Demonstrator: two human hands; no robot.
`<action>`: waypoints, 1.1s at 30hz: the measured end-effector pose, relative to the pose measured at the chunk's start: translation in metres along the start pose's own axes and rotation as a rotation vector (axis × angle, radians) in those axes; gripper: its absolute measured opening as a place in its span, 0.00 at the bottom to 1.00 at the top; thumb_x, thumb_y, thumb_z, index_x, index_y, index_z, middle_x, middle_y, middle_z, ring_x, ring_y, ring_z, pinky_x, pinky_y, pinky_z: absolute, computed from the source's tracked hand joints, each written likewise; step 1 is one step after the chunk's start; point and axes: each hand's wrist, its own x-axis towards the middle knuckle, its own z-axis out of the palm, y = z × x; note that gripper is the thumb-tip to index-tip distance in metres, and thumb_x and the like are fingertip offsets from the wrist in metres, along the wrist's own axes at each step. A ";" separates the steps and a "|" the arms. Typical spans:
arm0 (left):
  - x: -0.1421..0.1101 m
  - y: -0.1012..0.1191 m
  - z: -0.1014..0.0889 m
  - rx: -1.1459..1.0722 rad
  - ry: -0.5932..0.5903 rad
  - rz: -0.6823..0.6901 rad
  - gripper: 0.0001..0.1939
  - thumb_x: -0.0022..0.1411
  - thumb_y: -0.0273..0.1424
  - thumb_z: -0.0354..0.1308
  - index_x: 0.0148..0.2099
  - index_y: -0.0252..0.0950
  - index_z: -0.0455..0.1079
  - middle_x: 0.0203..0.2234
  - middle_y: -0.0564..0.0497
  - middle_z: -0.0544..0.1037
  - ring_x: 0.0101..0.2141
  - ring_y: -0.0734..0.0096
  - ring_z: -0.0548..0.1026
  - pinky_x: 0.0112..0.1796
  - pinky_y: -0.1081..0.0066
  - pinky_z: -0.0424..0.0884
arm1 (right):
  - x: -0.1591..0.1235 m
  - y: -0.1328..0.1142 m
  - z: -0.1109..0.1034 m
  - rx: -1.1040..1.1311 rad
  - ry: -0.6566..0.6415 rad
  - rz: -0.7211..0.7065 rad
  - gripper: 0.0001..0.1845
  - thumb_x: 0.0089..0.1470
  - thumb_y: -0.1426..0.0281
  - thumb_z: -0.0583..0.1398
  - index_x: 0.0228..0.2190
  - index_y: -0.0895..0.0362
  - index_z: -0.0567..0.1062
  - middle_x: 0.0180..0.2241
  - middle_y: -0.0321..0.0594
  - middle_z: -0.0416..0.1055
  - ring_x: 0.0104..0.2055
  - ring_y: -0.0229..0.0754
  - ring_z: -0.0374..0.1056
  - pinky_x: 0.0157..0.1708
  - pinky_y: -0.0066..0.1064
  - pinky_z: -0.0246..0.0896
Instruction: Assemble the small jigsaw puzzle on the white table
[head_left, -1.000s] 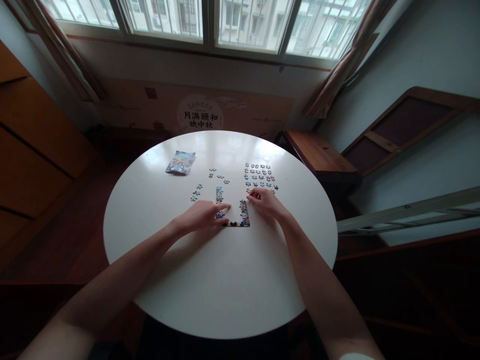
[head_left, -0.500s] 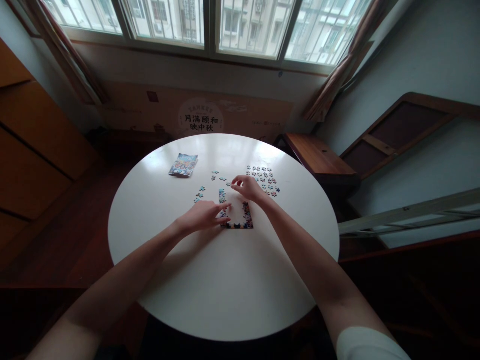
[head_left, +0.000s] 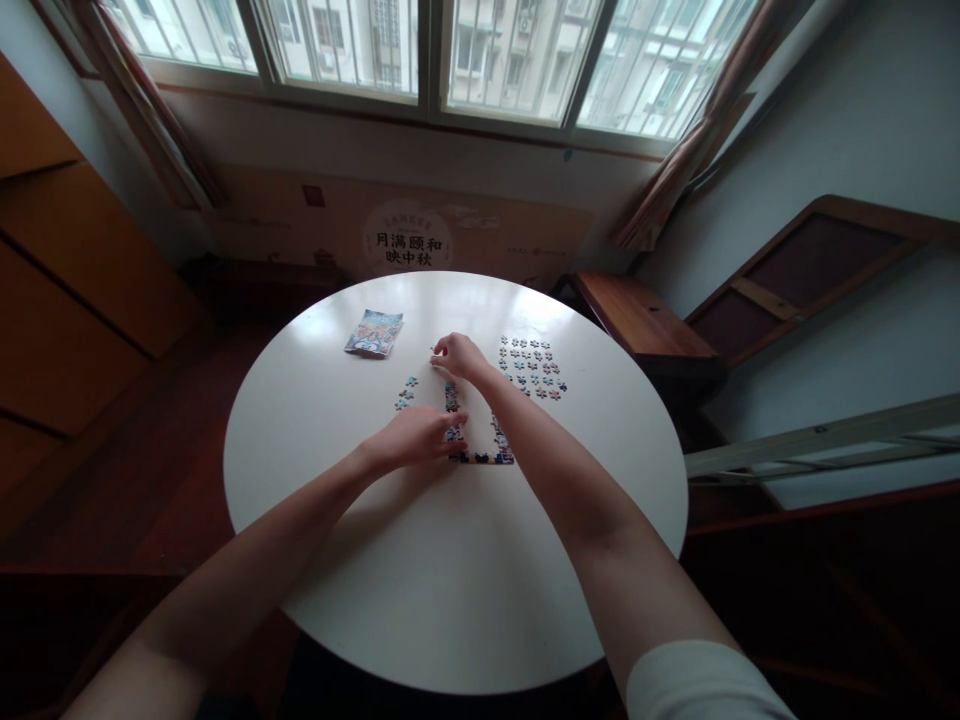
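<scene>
A partly joined jigsaw frame (head_left: 480, 456) lies in the middle of the round white table (head_left: 420, 580), a U of dark coloured pieces. My left hand (head_left: 417, 436) rests on its left arm, fingers stretched out flat and pressing down. My right hand (head_left: 456, 355) reaches across to the far side of the frame. Its fingers are pinched over the small loose pieces there; what they hold is too small to make out. A grid of sorted loose pieces (head_left: 531, 366) lies to the right of that hand. A few more pieces (head_left: 407, 391) lie to the left.
A printed puzzle bag (head_left: 373, 332) lies at the far left of the table. A wooden bench (head_left: 637, 318) stands right of the table, a cardboard box with printed characters (head_left: 409, 243) under the window, and a wooden cabinet (head_left: 67, 290) at the left.
My right hand has left the frame's right arm and moved up and left, across to the loose pieces beyond the frame. My left hand has stayed on the frame.
</scene>
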 end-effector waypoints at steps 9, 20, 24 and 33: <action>0.000 -0.001 0.001 -0.005 0.006 -0.002 0.25 0.65 0.46 0.51 0.59 0.40 0.67 0.26 0.47 0.78 0.29 0.60 0.76 0.29 0.71 0.64 | -0.004 -0.001 -0.006 0.204 -0.058 0.116 0.08 0.46 0.73 0.67 0.33 0.60 0.79 0.35 0.44 0.77 0.34 0.40 0.71 0.32 0.27 0.64; 0.004 0.013 0.007 -0.013 0.141 -0.079 0.27 0.67 0.50 0.45 0.54 0.38 0.71 0.28 0.46 0.78 0.31 0.62 0.76 0.34 0.68 0.65 | -0.080 0.045 -0.048 0.484 0.161 0.125 0.06 0.50 0.73 0.63 0.32 0.62 0.79 0.30 0.46 0.77 0.28 0.38 0.70 0.28 0.29 0.65; 0.008 0.021 0.016 -0.022 0.276 0.078 0.25 0.67 0.48 0.49 0.57 0.38 0.69 0.46 0.42 0.76 0.47 0.57 0.71 0.48 0.60 0.61 | -0.112 0.068 -0.042 0.628 0.154 0.131 0.05 0.46 0.72 0.64 0.29 0.61 0.78 0.28 0.44 0.77 0.28 0.39 0.71 0.29 0.30 0.67; 0.009 0.021 0.024 -0.049 0.163 0.273 0.30 0.66 0.49 0.49 0.66 0.42 0.57 0.63 0.44 0.62 0.64 0.54 0.53 0.58 0.55 0.49 | -0.133 0.074 -0.029 0.550 0.188 0.114 0.07 0.45 0.68 0.64 0.27 0.58 0.79 0.30 0.41 0.78 0.29 0.38 0.69 0.31 0.30 0.65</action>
